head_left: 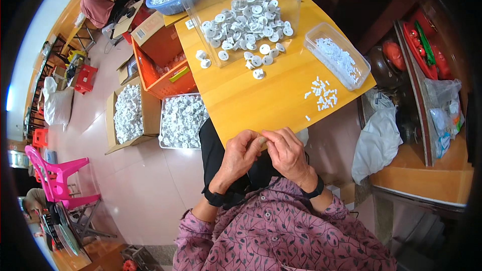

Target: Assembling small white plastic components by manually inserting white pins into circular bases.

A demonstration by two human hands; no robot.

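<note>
My left hand point(241, 154) and my right hand point(287, 153) meet at the near edge of the yellow table point(226, 105), fingers pinched together. Whatever lies between the fingertips is mostly hidden and too small to name. Ahead of them, round white plastic pieces point(246, 20) are heaped in and before a clear bin point(296, 0) lying open toward me. To the right, small white pegs point(324, 94) are scattered on the wood. More such pegs fill a clear plastic tub point(346, 83) at the table's right edge.
Left of the table stand an orange crate point(165, 88), a cardboard box point(150, 120) and a clear tray point(161, 138), the last two full of white pieces. A blue basket point(173, 7) is behind. A pink chair point(60, 175) and a seated person point(98, 2) are farther left; shelves point(414, 95) stand right.
</note>
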